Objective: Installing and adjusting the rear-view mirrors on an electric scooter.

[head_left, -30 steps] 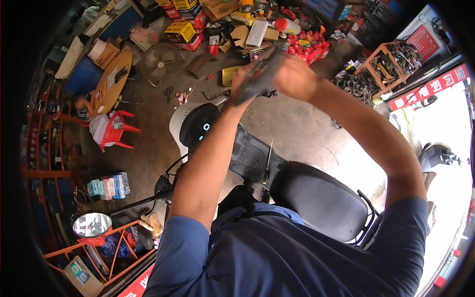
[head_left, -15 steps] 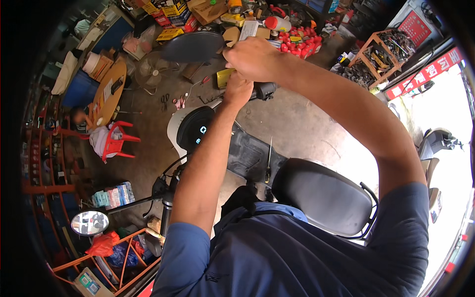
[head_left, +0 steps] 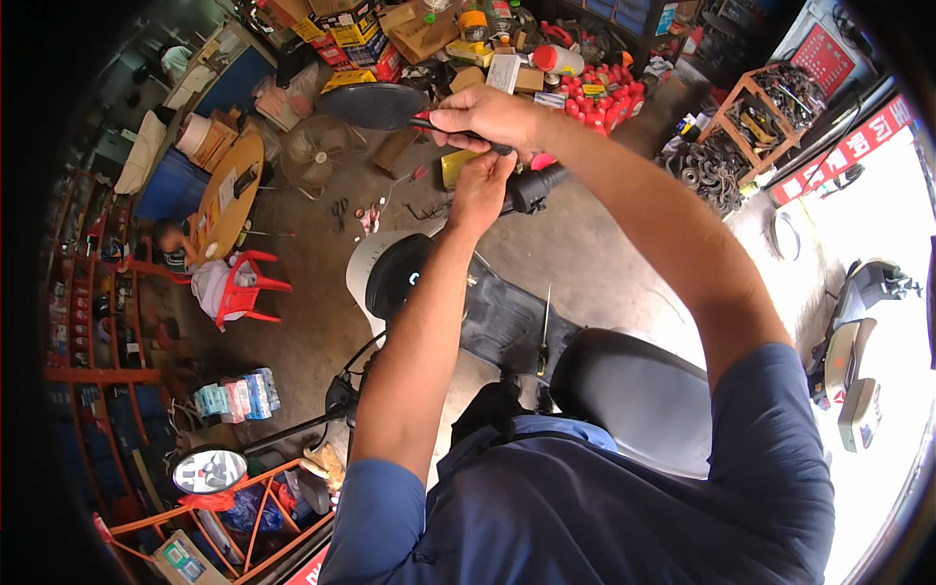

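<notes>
A black scooter mirror (head_left: 371,105), its back toward me, stands at the far handlebar end. My right hand (head_left: 497,119) is closed round its black stem (head_left: 450,128), thumb along the top. Just below, my left hand (head_left: 481,187) has its fingers pinched together at the stem's lower end; what exactly they grip is partly hidden. Beside it is the black handlebar grip (head_left: 534,189). The dashboard (head_left: 398,278) lies partly behind my left forearm. A screwdriver (head_left: 545,336) rests on the footboard (head_left: 502,317), in front of the black seat (head_left: 629,400).
The other mirror (head_left: 209,470) sticks out at the lower left, above an orange rack (head_left: 249,536). A red chair (head_left: 252,286) and a round wooden table (head_left: 230,190), with a person beside it, stand left. Boxes and red bottles (head_left: 600,97) crowd the back; a fan (head_left: 317,156) stands near.
My right hand has shifted from a fist over the stem to fingers lying along it, showing the stem. The mirror has tilted to a flatter angle. The whole view has shifted slightly.
</notes>
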A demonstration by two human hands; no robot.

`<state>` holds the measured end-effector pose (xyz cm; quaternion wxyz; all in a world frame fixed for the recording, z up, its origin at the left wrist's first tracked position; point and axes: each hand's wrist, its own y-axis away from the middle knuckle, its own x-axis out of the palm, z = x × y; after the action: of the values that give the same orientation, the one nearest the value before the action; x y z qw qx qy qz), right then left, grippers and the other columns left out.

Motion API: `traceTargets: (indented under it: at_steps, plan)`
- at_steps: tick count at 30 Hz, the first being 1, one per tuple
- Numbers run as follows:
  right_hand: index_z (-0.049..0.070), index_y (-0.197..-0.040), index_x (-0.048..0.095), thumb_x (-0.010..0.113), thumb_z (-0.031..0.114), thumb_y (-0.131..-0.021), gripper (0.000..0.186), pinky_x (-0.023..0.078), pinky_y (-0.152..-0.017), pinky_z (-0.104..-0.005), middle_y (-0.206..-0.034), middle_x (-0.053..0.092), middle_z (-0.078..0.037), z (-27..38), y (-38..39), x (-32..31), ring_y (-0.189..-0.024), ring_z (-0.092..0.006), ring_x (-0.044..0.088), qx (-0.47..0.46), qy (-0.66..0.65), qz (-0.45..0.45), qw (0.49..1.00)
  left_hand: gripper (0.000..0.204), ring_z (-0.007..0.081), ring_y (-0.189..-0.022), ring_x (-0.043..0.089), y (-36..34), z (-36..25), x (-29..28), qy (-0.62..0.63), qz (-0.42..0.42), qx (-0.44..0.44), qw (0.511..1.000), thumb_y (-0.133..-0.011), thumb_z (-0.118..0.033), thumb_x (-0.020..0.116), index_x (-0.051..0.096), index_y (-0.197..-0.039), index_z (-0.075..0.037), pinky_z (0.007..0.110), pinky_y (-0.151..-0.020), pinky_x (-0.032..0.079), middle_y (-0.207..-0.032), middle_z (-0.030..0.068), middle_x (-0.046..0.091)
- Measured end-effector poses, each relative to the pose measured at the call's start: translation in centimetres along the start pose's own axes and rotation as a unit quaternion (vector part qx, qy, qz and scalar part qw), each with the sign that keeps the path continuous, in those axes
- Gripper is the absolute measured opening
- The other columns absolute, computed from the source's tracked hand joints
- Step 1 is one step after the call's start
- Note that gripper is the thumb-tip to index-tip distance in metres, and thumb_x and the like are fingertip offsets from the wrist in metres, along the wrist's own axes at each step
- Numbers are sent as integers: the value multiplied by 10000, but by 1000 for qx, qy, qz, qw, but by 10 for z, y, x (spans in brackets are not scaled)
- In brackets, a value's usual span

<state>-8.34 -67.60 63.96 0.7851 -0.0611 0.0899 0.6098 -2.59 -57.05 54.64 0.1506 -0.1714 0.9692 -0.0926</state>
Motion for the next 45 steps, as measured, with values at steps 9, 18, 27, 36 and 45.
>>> traceTargets:
  at_steps: [9,18,27,36,45]
  plan:
    - [29,-871,673,579,360,-955,354,462,-613,-260,-794,633,-18,-12,-4,4,-666,-114,557,32,40,-186,981,312,35,-686,429,-2,10,6,32,16,-54,998,-1006,-298,519,649,-910,-31,217,-612,360,-773,-64,560]
    - [-38,-991,639,555,233,-975,284,327,-453,-242,-728,579,-18,-5,-17,-16,-515,-56,411,20,-213,103,971,349,38,-609,376,0,1,14,42,-51,-17,998,-1014,-306,493,601,-832,-28,236,-538,321,-723,-60,536]
    - [11,-931,638,533,208,-985,229,229,-408,-234,-696,537,3,-4,-20,-5,-462,-63,334,90,-300,-305,899,375,52,-594,334,-6,7,16,-19,-60,6,998,-1022,-292,473,515,-758,-29,275,-511,297,-632,-56,385]
    - [-27,-1006,606,499,186,-999,238,283,-409,-230,-774,576,-43,-14,-23,-27,-476,-91,411,10,-395,-122,911,146,60,-838,604,-6,4,18,85,-78,-27,993,-947,-111,611,635,-962,32,215,-731,471,-879,27,678]
    - [-8,-988,543,456,176,-1012,204,234,-415,-237,-694,486,-12,-32,-19,-28,-464,-69,303,-27,-467,-196,862,130,161,-696,624,-1,0,28,-13,-134,36,990,-896,-114,635,645,-922,12,312,-677,494,-777,114,677]
